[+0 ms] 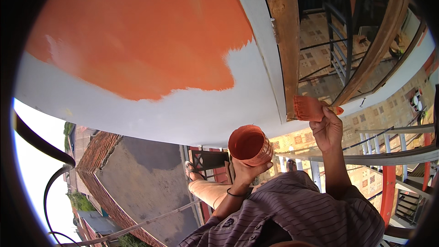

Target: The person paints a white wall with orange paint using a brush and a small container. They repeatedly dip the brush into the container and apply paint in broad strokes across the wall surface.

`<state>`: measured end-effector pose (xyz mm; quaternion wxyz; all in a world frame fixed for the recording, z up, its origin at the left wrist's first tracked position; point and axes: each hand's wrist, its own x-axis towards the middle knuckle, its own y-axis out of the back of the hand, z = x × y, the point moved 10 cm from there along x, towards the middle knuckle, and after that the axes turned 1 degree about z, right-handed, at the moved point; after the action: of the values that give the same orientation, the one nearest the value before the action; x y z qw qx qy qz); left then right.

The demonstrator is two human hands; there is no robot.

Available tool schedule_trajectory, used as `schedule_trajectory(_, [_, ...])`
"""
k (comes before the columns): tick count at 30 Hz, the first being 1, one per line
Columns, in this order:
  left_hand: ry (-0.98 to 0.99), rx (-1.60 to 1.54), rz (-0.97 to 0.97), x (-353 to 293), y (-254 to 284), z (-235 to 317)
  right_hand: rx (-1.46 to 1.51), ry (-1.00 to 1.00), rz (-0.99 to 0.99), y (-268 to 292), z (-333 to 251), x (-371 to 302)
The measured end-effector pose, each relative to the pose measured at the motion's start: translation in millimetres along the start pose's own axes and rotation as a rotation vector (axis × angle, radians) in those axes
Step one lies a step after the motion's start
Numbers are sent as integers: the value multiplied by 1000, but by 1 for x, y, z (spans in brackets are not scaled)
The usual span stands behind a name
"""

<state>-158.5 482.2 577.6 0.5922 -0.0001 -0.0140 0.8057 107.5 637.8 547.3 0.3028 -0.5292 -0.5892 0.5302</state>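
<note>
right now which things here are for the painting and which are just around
For the painting:
- brush, in the right hand
- paint container, in the left hand
- partly orange wall

Just around:
- glazed wooden frame
- patterned floor
- building outside

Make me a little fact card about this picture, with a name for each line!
Left hand: holding an orange-red pot
Right hand: holding a wide brush
Brush direction: bristles point left; whether they touch anything is unclear
Wall colors: orange patch above, whitish band below
Beside the wall: wooden frame with glass
Wrist: dark band on the left one
Clothes: striped shirt
Paint level in pot: can't tell
</note>
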Motion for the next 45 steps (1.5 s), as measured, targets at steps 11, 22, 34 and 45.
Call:
schedule_trajectory(11, [-36, -20, -17, 2, -3, 3, -99, 121, -73, -27, -21, -11])
schedule_trajectory(22, [-37, -62, 20, -1, 3, 6, -114, 96, -127, -39, -11, -9])
schedule_trajectory(34, [-53, 0, 0, 1, 3, 2, -348, 348, -177, -94, -22, -30])
schedule_trajectory(45, [-18, 22, 20, 1, 5, 3, -436, 355, -227, -105, -15, -26])
